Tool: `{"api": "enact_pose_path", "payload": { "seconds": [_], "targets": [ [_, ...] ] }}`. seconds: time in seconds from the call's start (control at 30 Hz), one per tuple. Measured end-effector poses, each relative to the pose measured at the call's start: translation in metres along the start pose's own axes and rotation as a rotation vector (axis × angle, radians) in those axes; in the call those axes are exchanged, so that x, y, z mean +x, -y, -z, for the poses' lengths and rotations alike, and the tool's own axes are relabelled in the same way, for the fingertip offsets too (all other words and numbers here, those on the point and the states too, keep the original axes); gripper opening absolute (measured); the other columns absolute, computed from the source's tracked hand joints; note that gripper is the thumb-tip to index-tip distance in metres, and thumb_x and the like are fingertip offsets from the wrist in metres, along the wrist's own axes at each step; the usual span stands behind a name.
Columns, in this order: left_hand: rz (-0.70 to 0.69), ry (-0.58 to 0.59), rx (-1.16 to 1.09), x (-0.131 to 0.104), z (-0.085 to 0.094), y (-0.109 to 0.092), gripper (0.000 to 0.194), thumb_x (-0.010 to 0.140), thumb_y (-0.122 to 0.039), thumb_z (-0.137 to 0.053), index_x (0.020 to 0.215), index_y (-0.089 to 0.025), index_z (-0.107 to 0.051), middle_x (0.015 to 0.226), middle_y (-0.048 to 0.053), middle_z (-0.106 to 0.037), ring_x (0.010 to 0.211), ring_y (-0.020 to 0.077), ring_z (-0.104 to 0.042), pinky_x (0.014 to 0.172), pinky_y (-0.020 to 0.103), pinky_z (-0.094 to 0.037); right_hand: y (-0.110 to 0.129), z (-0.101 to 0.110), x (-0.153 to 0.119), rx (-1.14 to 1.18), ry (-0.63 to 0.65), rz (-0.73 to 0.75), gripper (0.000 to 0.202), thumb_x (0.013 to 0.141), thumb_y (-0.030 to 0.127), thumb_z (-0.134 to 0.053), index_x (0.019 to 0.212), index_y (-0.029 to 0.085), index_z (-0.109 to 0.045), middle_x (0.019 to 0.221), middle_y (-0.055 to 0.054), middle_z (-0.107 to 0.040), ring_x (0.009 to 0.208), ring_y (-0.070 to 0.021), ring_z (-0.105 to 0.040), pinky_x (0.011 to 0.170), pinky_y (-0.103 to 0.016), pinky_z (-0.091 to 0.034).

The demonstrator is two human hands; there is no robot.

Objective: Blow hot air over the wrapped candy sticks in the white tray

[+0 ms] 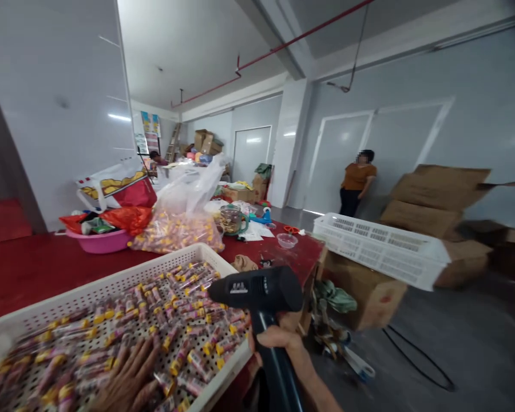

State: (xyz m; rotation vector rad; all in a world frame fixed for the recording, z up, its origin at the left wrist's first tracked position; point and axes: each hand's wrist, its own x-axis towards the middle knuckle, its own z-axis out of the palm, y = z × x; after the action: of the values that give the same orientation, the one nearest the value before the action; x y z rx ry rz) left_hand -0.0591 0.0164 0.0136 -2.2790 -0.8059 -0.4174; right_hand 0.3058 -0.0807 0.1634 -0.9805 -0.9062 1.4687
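My right hand [281, 343] grips the handle of a black heat gun [257, 290], whose nozzle points left over a white perforated tray [124, 280]. The tray is full of several small wrapped packets [184, 320] with red and yellow ends. My left hand [131, 377] lies flat, fingers spread, on the packets at the tray's near edge. The tray rests on a red table [30, 266].
Behind the tray sit a clear bag of packets [180, 220], a pink basin [100, 240] and a jar [232, 218]. To the right, an empty white crate [381, 249] rests on cardboard boxes [438, 200]. A person [357, 183] stands by the far wall. A black cable [416, 363] crosses the floor.
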Motion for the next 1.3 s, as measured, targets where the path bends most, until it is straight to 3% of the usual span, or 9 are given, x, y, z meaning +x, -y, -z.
{"api": "enact_pose_path", "payload": {
  "seconds": [0.2,0.37,0.43,0.53,0.7,0.83,1.0,1.13,1.3],
  "targets": [
    [-0.01,0.016,-0.181,-0.025,-0.022,0.0,0.06,0.105,-0.037,-0.032,0.148,-0.045,0.007,0.153,0.004,-0.025,0.141,0.0305,-0.026,0.111,0.059,-0.035,-0.002,-0.022,-0.003,0.039,0.373,-0.198,0.062,0.051,0.03,-0.055,0.108,0.005,-0.053,0.06,-0.01,-0.063,0.04,-0.0149,-0.05,0.044,-0.023,-0.036],
    [0.132,0.212,-0.23,-0.008,0.0,0.006,0.056,0.106,-0.046,-0.023,0.152,-0.032,0.005,0.155,0.008,-0.017,0.143,0.0301,-0.019,0.109,0.055,-0.039,0.009,-0.001,-0.002,-0.015,0.029,-0.036,0.052,0.058,0.032,-0.064,0.104,0.008,-0.054,0.066,-0.006,-0.065,0.049,-0.0117,-0.052,0.048,-0.021,-0.037],
    [0.171,0.304,-0.222,0.016,0.005,0.008,0.058,0.105,-0.051,-0.021,0.154,-0.024,-0.006,0.155,0.009,-0.015,0.143,0.0299,-0.016,0.111,0.055,-0.036,0.013,0.009,0.002,-0.025,-0.112,0.043,0.049,0.059,0.036,-0.068,0.098,0.008,-0.059,0.067,-0.006,-0.064,0.05,-0.0109,-0.051,0.048,-0.02,-0.035],
    [0.136,0.435,-0.319,0.071,0.003,0.015,0.06,0.105,-0.055,-0.022,0.152,-0.019,-0.021,0.155,0.012,-0.011,0.143,0.0319,-0.013,0.115,0.059,-0.027,0.015,0.017,0.012,-0.04,-0.134,0.079,0.044,0.061,0.04,-0.069,0.091,0.008,-0.065,0.066,-0.006,-0.062,0.049,-0.0111,-0.049,0.047,-0.022,-0.033],
    [0.298,0.611,-0.396,0.152,-0.025,0.005,0.06,0.106,-0.047,-0.034,0.151,-0.01,-0.024,0.154,0.016,-0.01,0.143,0.033,-0.004,0.118,0.061,-0.016,0.01,0.023,0.028,-0.009,0.071,-0.061,0.047,0.056,0.034,-0.07,0.094,0.009,-0.062,0.068,-0.008,-0.064,0.048,-0.0133,-0.051,0.047,-0.023,-0.036],
    [0.307,0.656,-0.427,0.16,-0.048,-0.009,0.067,0.104,-0.055,-0.032,0.151,-0.009,-0.022,0.154,0.016,-0.006,0.144,0.0314,0.0,0.118,0.061,-0.011,0.011,0.032,0.039,0.073,0.088,-0.033,0.038,0.059,0.036,-0.067,0.089,0.013,-0.061,0.063,-0.005,-0.062,0.046,-0.0135,-0.052,0.045,-0.022,-0.032],
    [0.38,0.677,-0.434,0.178,-0.07,0.015,0.065,0.106,-0.053,-0.023,0.153,-0.01,-0.014,0.156,0.014,0.0,0.144,0.03,0.005,0.118,0.061,-0.009,0.018,0.054,0.07,-0.079,0.005,-0.028,0.039,0.057,0.049,-0.075,0.071,0.014,-0.064,0.065,-0.01,-0.062,0.054,-0.0173,-0.055,0.051,-0.026,-0.038],
    [0.413,0.692,-0.427,0.221,-0.106,0.037,0.062,0.104,-0.046,-0.037,0.152,-0.01,-0.023,0.156,0.016,-0.01,0.144,0.0334,-0.002,0.118,0.062,-0.009,0.0,0.074,0.11,-0.014,0.27,-0.406,0.05,0.034,0.04,-0.084,0.077,0.019,-0.068,0.053,-0.007,-0.056,0.051,-0.0305,-0.06,0.052,-0.041,-0.046],
    [0.491,0.678,-0.432,0.246,-0.14,0.048,0.064,0.103,-0.05,-0.032,0.154,-0.012,-0.019,0.156,0.018,-0.012,0.144,0.0365,-0.006,0.114,0.068,-0.013,-0.043,0.088,0.114,-0.003,0.033,-0.281,0.05,0.043,0.045,-0.08,0.09,0.03,-0.072,0.052,-0.005,-0.053,0.052,-0.0319,-0.059,0.059,-0.049,-0.053]
  ]
}}
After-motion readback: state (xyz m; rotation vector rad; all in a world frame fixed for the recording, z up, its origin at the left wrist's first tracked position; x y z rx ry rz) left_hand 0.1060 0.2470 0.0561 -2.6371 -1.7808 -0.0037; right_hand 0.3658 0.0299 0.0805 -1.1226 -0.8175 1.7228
